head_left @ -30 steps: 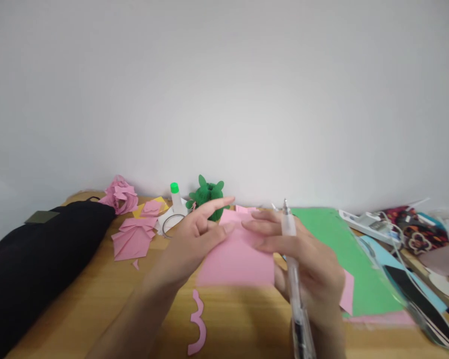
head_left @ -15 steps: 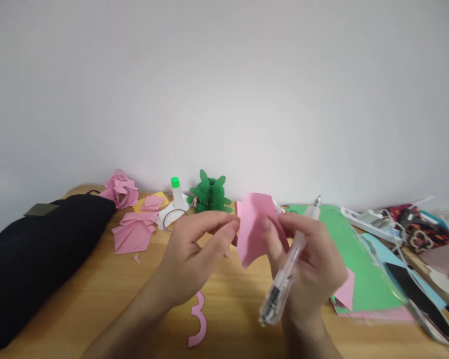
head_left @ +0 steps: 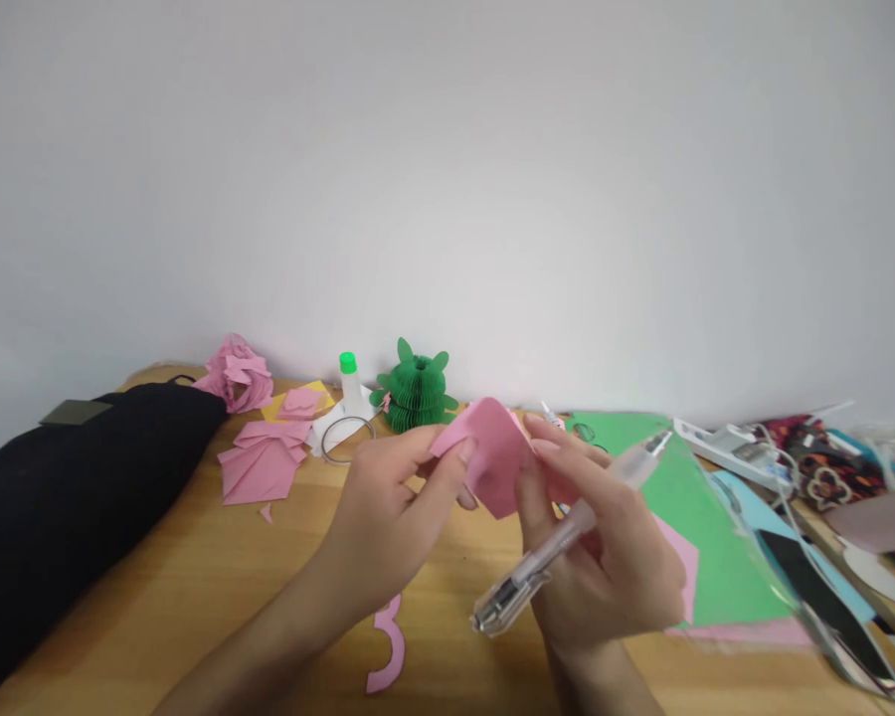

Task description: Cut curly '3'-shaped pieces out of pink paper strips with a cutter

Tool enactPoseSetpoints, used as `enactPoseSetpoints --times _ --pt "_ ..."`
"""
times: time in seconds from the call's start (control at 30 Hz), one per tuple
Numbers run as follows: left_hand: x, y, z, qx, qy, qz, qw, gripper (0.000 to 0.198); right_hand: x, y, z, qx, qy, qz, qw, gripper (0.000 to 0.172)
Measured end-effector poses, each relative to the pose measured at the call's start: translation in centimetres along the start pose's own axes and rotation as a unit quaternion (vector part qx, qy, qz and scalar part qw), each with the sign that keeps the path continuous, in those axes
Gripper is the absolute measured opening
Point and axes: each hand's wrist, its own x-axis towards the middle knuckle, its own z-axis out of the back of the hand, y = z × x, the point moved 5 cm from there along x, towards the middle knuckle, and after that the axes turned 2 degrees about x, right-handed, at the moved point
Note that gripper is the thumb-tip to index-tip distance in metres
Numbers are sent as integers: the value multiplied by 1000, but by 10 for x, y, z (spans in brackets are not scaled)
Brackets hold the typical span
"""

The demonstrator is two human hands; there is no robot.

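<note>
A small sheet of pink paper [head_left: 492, 462] is held up between my two hands above the table. My left hand [head_left: 399, 512] pinches its left corner between thumb and fingers. At the paper's right edge, my right hand [head_left: 604, 552] grips it with thumb and index finger. A clear-barrelled pen [head_left: 544, 557] is also tucked in that right hand, its tip pointing up and right. Below, a curvy pink paper cut-out [head_left: 389, 646] lies on the wooden table [head_left: 283, 587], its upper part hidden by my left wrist.
Along the wall stand a green honeycomb paper figure [head_left: 416, 393], a glue stick [head_left: 350, 378] and a crumpled pink paper flower [head_left: 235, 373]. Pleated pink paper [head_left: 265, 462] lies nearer. A black bag [head_left: 96, 497] fills the left. Green sheets [head_left: 731, 557] and scissors [head_left: 835, 626] lie right.
My left fingers have closed on the left corner of the pink paper, which now tilts and bends. The pen in my right hand has swung to a flatter angle.
</note>
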Motion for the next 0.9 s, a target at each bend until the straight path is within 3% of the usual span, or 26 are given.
enactPoseSetpoints --times 0.17,0.37,0.63,0.7,0.8,0.9 --pt "2 3 -1 -107 -14 47 993 29 1 13 -5 -34 76 50 995 41" --pt "-3 -5 4 -136 -25 -2 990 31 0 15 -13 -51 105 76 990 37" --pt "-1 -1 9 -60 -60 1 996 34 -1 21 -13 -13 122 51 991 34" --pt "-1 -2 9 -58 -31 -13 998 33 3 18 -7 42 116 -1 992 32" --pt "-2 -4 3 -68 73 -16 995 34 10 6 5 106 80 -124 983 23" --pt "-4 -5 -2 -96 152 -6 984 35 13 -4 8 165 102 -207 959 20"
